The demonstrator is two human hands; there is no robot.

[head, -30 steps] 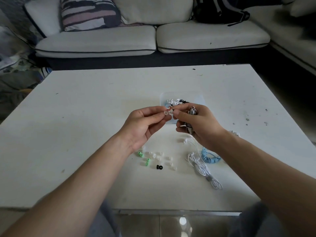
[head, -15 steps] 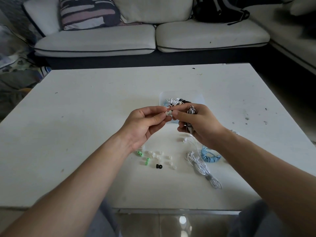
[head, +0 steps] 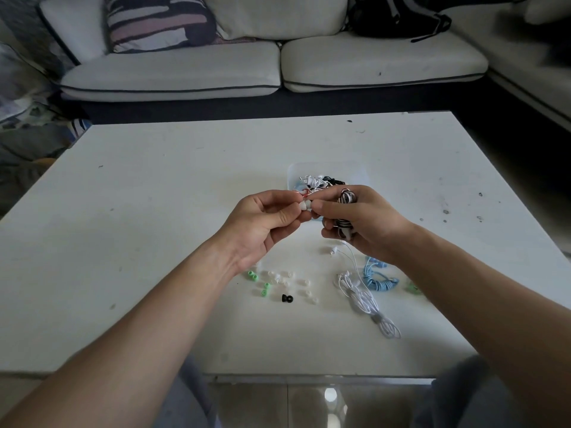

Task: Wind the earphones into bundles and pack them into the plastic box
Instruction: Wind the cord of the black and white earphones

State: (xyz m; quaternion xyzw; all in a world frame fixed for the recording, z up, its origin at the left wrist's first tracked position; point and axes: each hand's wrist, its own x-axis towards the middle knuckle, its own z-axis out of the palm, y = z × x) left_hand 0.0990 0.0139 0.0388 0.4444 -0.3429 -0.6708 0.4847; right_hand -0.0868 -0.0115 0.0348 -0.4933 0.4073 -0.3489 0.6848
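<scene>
Head view: left hand (head: 262, 223) pinches eartip (head: 303, 206); right hand (head: 367, 220) half-hides striped bundle (head: 346, 197).

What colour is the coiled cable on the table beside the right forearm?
Light blue: the coiled earphone cable shows best in the head view.

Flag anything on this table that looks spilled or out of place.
Loose ear tips lie scattered on the table near the left hand: white, green, one black. They sit off any earphone, like spilled small parts.
</scene>
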